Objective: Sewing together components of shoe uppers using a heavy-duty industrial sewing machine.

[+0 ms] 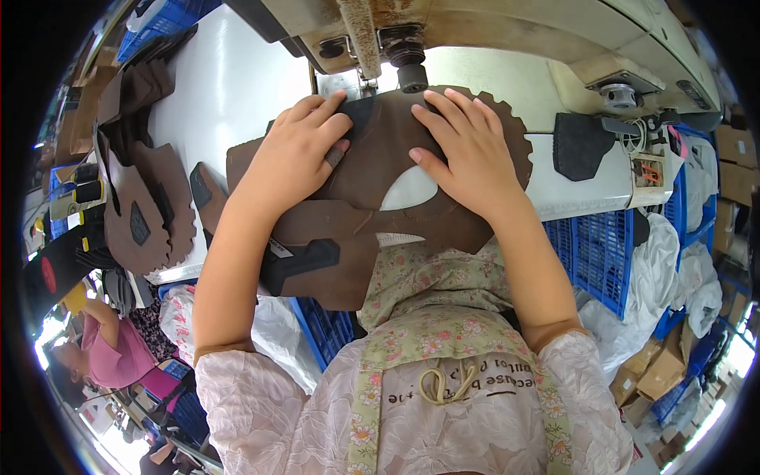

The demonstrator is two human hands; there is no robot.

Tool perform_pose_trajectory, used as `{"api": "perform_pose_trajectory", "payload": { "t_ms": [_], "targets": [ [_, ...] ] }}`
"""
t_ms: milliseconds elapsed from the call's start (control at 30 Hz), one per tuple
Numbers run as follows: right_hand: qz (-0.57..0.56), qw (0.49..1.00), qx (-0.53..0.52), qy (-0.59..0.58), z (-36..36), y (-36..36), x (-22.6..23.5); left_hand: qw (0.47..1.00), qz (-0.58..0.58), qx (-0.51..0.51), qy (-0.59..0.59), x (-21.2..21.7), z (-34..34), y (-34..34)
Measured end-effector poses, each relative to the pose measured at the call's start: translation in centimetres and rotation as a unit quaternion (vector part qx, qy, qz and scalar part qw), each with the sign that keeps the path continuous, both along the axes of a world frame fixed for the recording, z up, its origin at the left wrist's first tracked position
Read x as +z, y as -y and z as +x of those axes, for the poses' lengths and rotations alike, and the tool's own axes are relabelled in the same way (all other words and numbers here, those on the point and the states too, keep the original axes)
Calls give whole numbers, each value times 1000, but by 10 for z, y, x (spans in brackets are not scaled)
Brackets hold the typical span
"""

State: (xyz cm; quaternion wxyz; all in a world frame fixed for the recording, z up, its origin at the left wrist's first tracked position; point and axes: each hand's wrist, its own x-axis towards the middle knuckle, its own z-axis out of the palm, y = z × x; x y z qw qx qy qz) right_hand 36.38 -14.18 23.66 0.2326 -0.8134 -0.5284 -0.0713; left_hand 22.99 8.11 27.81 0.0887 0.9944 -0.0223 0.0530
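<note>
A large brown leather-like panel [380, 162] with scalloped edges lies under the sewing machine's needle and presser foot [366, 85]. My left hand [293, 154] rests on its left part, beside a black patch [362, 119], fingers bent and a ring on one finger. My right hand [471, 162] lies spread on the panel's right side, its thumb by a curved opening. Both palms face down, pressing on the panel without gripping it. Nearer to me, a brown section [348, 273] with a black patch [305, 264] hangs over the table's front edge.
Brown cut pieces [146, 206] are piled at the left. A black piece [582, 146] lies on the white table [546, 186] at the right. The machine's arm [538, 32] spans above. Blue crates [594, 253] and white bags [653, 269] stand below; another person [123, 352] sits at the left.
</note>
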Motion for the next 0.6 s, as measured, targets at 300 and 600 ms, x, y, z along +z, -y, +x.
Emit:
{"api": "perform_pose_trajectory", "payload": {
  "t_ms": [300,600],
  "targets": [
    [-2,1000,12,12,10,-7,-2,1000,0,-10,19,-3,3,-4],
    [-1,1000,24,11,19,-12,-3,999,-21,-11,29,-5,8,-8]
  ]
}}
